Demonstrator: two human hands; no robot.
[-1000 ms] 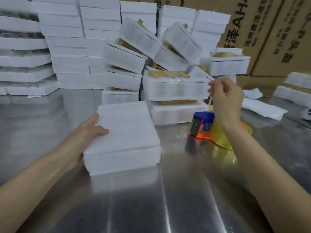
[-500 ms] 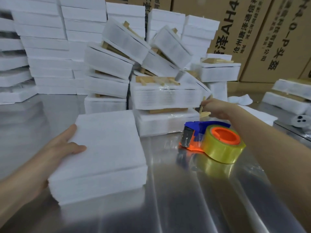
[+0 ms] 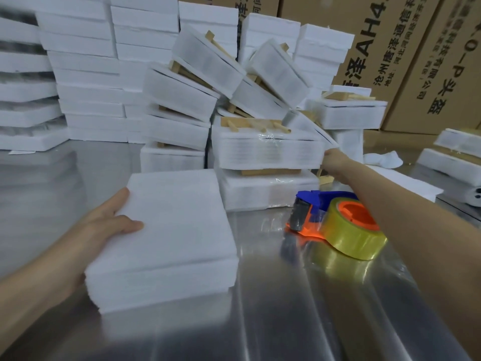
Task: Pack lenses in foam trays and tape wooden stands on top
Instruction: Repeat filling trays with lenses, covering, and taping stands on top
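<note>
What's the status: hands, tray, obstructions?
Left hand grips foam tray, thumb on top. Right hand at wooden stand beside taped stack, grip unclear. Tray top bare, no stand yet. Tape dispenser under right forearm.

Single head-worn view, forward and down, close over the steel table [image 3: 286, 308].

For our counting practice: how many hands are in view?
2. The left hand grips the near foam tray; the right hand reaches beside the taped packs, behind the tape dispenser.
</note>
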